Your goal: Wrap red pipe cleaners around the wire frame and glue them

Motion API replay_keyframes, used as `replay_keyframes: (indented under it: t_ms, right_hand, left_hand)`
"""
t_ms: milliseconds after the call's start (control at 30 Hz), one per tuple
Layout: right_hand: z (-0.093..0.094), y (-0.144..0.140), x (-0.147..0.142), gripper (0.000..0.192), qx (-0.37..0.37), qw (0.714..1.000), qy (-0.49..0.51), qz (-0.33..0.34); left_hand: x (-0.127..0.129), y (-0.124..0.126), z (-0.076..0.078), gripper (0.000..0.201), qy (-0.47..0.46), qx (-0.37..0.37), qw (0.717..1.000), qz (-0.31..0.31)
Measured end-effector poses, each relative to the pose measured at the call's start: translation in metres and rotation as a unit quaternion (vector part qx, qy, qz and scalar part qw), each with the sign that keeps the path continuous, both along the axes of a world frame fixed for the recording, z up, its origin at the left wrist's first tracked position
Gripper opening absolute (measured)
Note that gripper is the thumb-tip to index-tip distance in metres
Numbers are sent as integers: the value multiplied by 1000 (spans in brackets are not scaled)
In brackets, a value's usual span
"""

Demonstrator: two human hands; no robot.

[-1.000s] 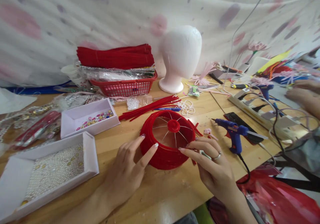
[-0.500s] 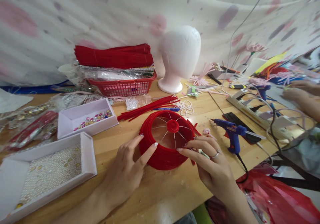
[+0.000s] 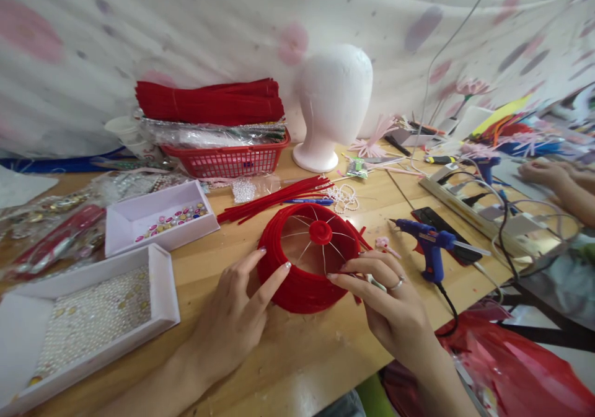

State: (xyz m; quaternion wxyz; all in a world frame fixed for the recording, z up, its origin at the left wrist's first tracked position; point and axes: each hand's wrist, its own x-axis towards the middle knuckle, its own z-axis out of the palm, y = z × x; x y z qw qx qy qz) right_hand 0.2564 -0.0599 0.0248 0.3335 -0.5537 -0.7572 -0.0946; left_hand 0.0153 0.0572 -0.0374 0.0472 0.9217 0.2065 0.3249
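Note:
A round red frame of fuzzy pipe cleaners [image 3: 302,296] stands on the table before me, with thin wire spokes running to a small red disc [image 3: 320,232] at its centre. My left hand [image 3: 237,308] holds its near left side, thumb on the rim and fingers against the outer wall. On the near right, my right hand [image 3: 393,299] pinches the rim between thumb and fingertips. A pale, slim object [image 3: 375,282] shows by the right fingers; its kind is unclear. Cut red pipe cleaner ends [image 3: 362,238] stick out beside the frame.
White boxes of gems [image 3: 160,215] and pearls [image 3: 100,318] are at left. Behind are loose red pipe cleaners [image 3: 274,199], a red basket [image 3: 227,160] and a foam head [image 3: 333,101]. At right lie a blue glue gun [image 3: 430,243], phone, and power strip [image 3: 483,209]; another person's hands [image 3: 548,175] show.
Both hands keep their places on the red frame, with hardly any finger movement. The whole view has shifted slightly. At far right, the other person's hands have moved a little.

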Motion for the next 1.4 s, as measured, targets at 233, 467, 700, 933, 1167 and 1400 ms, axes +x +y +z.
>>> replay_keyframes:
  t_ms: [233,467,700,933,1167,1400]
  right_hand:
    - [-1,1,0,50,1,1000,10,-6]
    - [-1,0,0,47,-3,1000,5,0]
    - [-3,-1,-2,47,-2,1000,9,-25]
    - [-9,0,-6,45,29,998,22,-41]
    - [-12,0,-8,43,26,998,35,-34]
    - [-14,0,-11,43,44,997,47,-32]
  left_hand:
    - [1,0,-2,79,-3,-5,1000,-2]
    - [0,-1,-2,81,2,2,1000,-2]
    - [0,-1,-6,76,5,1,1000,-3]
    - [-1,-1,-12,78,-3,-10,1000,-7]
    - [1,-1,-9,83,-16,-35,999,0]
    - [2,-1,-7,79,1,-63,998,16]
